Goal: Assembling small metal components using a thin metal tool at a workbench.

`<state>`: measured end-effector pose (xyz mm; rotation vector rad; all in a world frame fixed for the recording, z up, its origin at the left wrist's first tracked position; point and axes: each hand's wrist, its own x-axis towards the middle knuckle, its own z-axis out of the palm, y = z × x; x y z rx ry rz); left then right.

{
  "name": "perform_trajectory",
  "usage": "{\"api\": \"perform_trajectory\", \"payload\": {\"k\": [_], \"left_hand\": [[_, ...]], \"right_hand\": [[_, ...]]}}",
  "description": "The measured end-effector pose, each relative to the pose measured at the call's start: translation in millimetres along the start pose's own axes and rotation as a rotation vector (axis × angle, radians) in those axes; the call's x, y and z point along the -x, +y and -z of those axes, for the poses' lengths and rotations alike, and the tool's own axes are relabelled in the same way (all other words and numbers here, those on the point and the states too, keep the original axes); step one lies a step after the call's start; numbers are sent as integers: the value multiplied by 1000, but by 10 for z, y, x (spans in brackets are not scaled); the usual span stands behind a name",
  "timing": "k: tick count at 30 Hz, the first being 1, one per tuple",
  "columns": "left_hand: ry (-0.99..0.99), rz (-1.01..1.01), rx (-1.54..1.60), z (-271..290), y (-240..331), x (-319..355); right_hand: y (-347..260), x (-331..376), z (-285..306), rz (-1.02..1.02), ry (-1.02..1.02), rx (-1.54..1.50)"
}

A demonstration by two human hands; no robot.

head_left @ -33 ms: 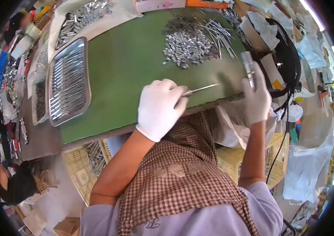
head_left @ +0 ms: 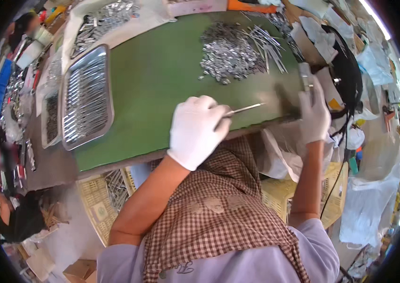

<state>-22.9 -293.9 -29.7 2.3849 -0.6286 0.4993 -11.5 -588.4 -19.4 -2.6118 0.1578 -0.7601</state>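
Observation:
My left hand (head_left: 197,129), in a white knit glove, is closed on a thin metal rod (head_left: 249,108) whose thicker end sits between thumb and fingers. The rod's tip points right, over the near edge of a green work mat (head_left: 153,94). At the right end of the bench, my gloved right hand (head_left: 315,115) grips a silver cylindrical metal tool (head_left: 305,73), slightly blurred; its exact kind cannot be told. Beyond the hands lies a heap of small silver metal pieces (head_left: 228,59), with several loose thin rods (head_left: 268,45) to its right.
A steel tray (head_left: 110,106) of rods lined up in rows stands on the left, beside a narrow bin (head_left: 50,120) of dark small parts. Metal parts fill a white-lined container (head_left: 150,21) at the back. Black cables (head_left: 351,70) hang at right; yellow crates (head_left: 97,203) sit below the bench.
My right hand and its tool have moved slightly to the right. The whole view has shifted a little; my left hand keeps hold of the rod.

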Motion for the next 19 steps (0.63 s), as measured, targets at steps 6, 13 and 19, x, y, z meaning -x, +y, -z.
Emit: {"api": "perform_trajectory", "payload": {"k": [6, 13, 19], "left_hand": [[-25, -119, -108, -182, 135, -102], [19, -46, -529, 886, -639, 60], [-97, 494, -559, 1968, -1805, 369]], "right_hand": [[187, -236, -102, 232, 130, 277], [45, 7, -510, 210, 39, 0], [51, -5, -543, 189, 29, -15]]}}
